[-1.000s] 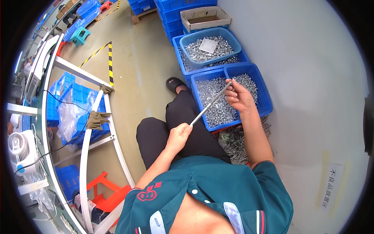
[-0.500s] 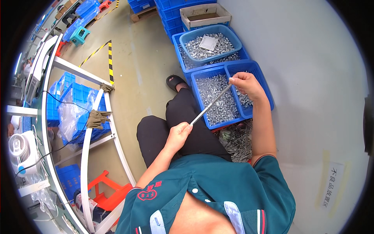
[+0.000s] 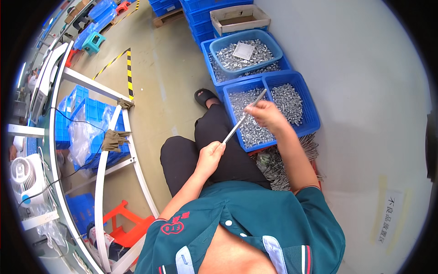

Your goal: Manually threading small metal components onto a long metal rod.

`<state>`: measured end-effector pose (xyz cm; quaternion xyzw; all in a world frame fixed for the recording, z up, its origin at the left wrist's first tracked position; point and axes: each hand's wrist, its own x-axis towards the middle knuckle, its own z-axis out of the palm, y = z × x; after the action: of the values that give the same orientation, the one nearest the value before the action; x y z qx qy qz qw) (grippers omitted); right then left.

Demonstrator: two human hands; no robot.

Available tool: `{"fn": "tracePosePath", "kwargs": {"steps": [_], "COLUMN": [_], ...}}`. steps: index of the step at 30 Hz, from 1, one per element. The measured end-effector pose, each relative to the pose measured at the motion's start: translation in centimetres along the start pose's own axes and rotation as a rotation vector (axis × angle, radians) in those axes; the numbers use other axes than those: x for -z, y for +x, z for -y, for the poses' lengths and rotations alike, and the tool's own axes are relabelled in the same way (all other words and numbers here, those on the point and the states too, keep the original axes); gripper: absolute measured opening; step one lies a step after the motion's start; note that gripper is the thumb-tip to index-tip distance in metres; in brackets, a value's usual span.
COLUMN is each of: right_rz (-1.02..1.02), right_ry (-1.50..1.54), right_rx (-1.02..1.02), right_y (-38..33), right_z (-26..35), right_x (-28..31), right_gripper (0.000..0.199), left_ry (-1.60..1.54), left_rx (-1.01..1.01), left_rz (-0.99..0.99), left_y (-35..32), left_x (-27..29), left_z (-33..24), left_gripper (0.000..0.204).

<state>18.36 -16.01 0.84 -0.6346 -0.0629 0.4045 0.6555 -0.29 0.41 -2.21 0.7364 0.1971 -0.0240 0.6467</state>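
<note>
A thin grey metal rod (image 3: pixel 236 128) slants up and to the right over my lap and the divided blue basket (image 3: pixel 314 116). My left hand (image 3: pixel 209 159) is closed around its lower end. My right hand (image 3: pixel 270 118) pinches the rod higher up, and the far tip sticks out beyond the fingers. Whether a small part sits under those fingertips is hidden. Beneath the right hand, the basket's left compartment holds many small silvery metal pieces (image 3: pixel 255 133). More small metal pieces (image 3: pixel 287 100), which look like nuts, fill part of the right compartment.
Behind stands a light blue basket (image 3: pixel 279 51) of similar pieces with a white card on top. Many thin metal rods (image 3: pixel 273 170) lie below the divided basket. A white-framed bench (image 3: pixel 101 187) with a fan (image 3: pixel 25 176) is at left, near a red stool (image 3: pixel 125 228). A wall (image 3: pixel 365 114) rises at right.
My right hand has moved down and left along the rod from its far tip, which now shows bare. The left hand has stayed in place.
</note>
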Motion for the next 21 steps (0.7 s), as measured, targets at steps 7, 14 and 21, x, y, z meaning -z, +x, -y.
{"fn": "tracePosePath", "kwargs": {"steps": [7,14,21], "right_rz": [0.093,0.096,0.259], "right_ry": [0.651,0.862,1.014], "right_rx": [-0.138,-0.027,0.038], "right_y": [-0.4,0.0,0.3], "right_z": [-4.1,-4.9,-3.6], "right_x": [1.1,3.8,5.1], "right_gripper": [0.026,0.025,0.017], "left_ry": [-0.126,-0.087,0.011], "left_rx": [0.085,0.061,-0.009], "left_rz": [0.037,0.03,0.024], "left_y": [0.0,0.2,-0.4], "left_x": [0.3,0.4,0.5], "left_z": [-0.1,0.0,-0.1], "left_gripper": [0.033,0.033,0.033]}}
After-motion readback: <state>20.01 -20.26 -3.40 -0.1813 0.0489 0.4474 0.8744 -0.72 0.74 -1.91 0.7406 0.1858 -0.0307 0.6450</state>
